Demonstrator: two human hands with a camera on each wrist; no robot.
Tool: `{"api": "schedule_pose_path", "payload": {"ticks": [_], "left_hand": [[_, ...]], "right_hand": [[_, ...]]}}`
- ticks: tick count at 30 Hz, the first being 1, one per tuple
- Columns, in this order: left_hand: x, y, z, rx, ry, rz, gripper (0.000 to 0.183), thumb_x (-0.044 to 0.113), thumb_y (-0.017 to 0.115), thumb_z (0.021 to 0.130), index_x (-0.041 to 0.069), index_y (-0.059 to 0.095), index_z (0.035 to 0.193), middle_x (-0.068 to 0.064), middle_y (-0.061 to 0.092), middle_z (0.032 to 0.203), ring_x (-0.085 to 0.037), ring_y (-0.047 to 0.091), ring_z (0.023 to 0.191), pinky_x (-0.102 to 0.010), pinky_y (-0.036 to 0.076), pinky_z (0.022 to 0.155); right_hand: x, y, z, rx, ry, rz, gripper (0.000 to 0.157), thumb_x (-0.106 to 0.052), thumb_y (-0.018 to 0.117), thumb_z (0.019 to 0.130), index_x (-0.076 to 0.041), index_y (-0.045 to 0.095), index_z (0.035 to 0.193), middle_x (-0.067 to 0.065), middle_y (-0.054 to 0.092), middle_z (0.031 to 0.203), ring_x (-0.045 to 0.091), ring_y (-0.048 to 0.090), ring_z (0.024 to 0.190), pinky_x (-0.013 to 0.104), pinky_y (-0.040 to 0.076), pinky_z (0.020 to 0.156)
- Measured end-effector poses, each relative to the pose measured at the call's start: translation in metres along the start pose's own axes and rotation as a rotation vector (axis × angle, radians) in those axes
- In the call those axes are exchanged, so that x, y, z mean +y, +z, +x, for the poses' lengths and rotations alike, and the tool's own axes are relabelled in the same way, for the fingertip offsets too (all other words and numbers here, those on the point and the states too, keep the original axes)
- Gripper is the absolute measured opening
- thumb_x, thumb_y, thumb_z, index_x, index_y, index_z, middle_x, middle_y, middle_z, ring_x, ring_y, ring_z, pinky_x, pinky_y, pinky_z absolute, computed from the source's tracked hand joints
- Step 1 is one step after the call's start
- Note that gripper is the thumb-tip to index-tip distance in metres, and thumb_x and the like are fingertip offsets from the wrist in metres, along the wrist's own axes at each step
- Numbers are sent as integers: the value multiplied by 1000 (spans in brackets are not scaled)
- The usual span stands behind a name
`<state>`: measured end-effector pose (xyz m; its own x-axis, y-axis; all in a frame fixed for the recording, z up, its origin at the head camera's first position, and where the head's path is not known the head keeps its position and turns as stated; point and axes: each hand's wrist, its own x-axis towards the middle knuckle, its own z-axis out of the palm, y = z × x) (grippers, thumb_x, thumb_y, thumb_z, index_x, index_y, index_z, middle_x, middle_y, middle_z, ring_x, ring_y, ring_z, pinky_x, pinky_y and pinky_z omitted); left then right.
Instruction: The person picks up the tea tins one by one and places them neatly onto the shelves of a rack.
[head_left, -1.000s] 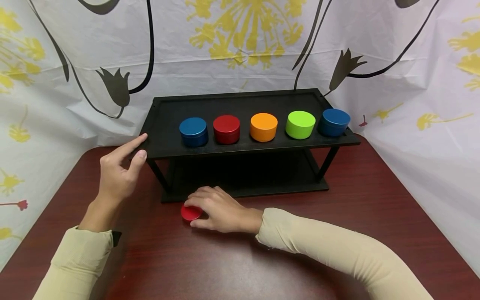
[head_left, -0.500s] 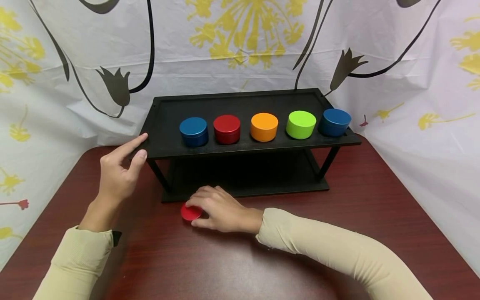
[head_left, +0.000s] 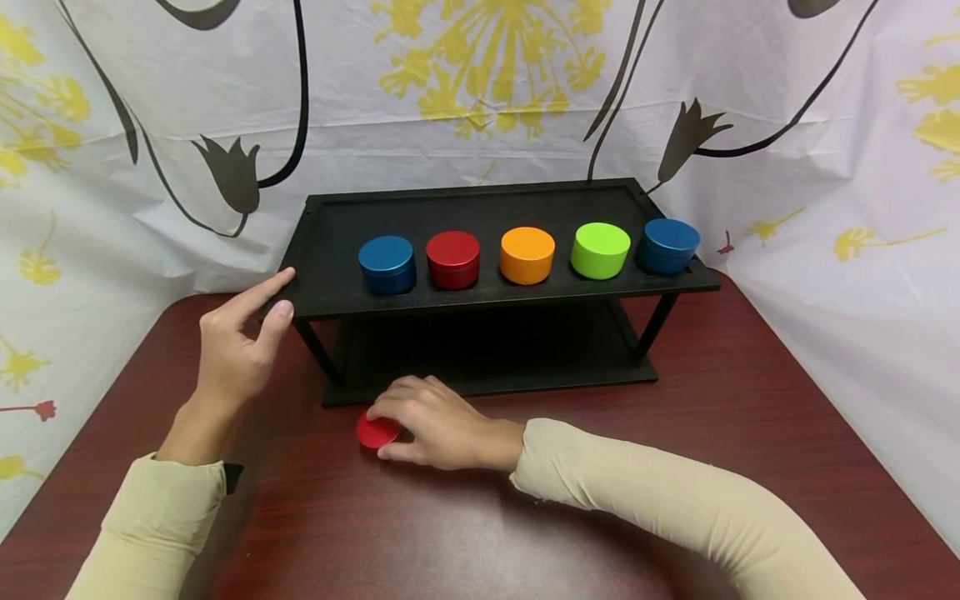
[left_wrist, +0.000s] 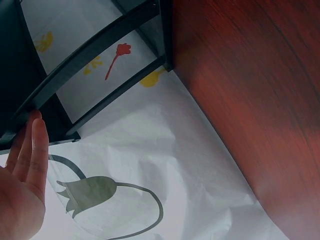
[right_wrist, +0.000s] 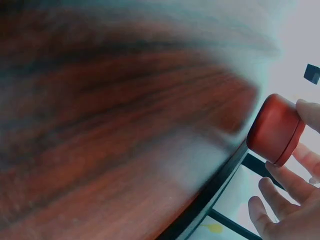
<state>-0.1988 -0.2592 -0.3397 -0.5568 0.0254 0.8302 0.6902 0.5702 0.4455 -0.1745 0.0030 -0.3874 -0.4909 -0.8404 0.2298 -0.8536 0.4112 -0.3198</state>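
In the head view my right hand (head_left: pixel 427 423) pinches a round red tin (head_left: pixel 377 430) by its lid, between thumb and fingers, just in front of the black shelf. The right wrist view shows this red tin (right_wrist: pixel 275 129) with its side facing me, the thumb at one side and fingertips at its rim. My left hand (head_left: pixel 236 350) touches the left end of the two-tier black shelf (head_left: pixel 330 250) with fairly straight fingers, the index finger at the top edge. In the left wrist view, some fingers (left_wrist: pixel 37 150) reach up against the shelf's side bar.
Along the shelf's top tier stand a blue tin (head_left: pixel 387 265), a dark red tin (head_left: pixel 453 260), an orange tin (head_left: pixel 527 255), a lime green tin (head_left: pixel 601 250) and another blue tin (head_left: pixel 668 246). A patterned white cloth (head_left: pixel 480 150) hangs behind the reddish-brown table (head_left: pixel 360 533).
The right hand and the red tin have shifted slightly left and towards me. The left hand stays at the shelf's end, and the tins on top have not moved.
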Motion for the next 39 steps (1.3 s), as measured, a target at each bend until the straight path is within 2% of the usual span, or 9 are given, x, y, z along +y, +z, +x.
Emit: {"api": "schedule_pose_path", "payload": {"ticks": [11,19,29,39], "left_hand": [[1,0,0,4,6,4,34,17,62,94,2,71,123,-21,71,108,7,53,77,-16,40,73],[3,1,-1,21,8,5,33,15,63,93,-2,72,119,-22,71,110,9,55,82,-14,41,77],[2,-1,0,4,6,7,34,18,63,94,4,71,123,-18,71,114,6,56,84,-15,42,79],[2,-1,1,-5,2,4,34,18,63,93,7,71,124,-16,71,112,4,54,79,-15,40,73]], "right_hand": [[-7,-10,0,-5,-22,0,41,-39,72,91,-18,67,125,-4,64,123,12,51,118,29,42,94],[-13,-24,3,-27,-40,16,41,-39,71,91,-18,67,126,-5,64,123,11,50,117,27,41,93],[-18,-44,5,-40,-61,7,42,-40,71,91,-18,67,127,-6,63,123,10,50,115,25,41,91],[-23,-64,5,-42,-85,1,42,-38,72,90,-18,66,127,-7,63,122,10,49,115,26,40,90]]}}
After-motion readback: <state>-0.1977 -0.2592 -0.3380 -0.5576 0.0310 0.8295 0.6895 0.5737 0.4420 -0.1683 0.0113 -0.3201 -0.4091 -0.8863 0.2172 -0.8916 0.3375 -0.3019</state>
